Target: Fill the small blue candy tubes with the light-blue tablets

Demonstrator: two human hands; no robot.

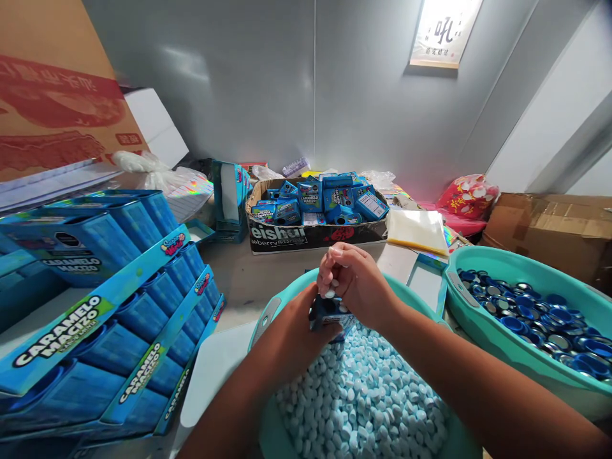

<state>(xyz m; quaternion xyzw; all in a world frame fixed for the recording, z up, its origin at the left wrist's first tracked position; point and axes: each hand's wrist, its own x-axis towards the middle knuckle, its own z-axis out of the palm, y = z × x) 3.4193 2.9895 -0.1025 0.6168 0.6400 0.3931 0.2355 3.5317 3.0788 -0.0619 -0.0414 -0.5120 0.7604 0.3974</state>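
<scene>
My left hand is wrapped round a small blue box above a turquoise basin. Right over the box's top, my right hand is curled round some white candies, which show below its fingers. Many pale blue-white candies lie in the basin beneath both hands. The box's lower part is partly covered by my left thumb.
At left stand stacked trays of blue boxes. A black carton of small blue boxes is behind the basin. Another turquoise basin with blue and silver lids is at right, before a brown carton.
</scene>
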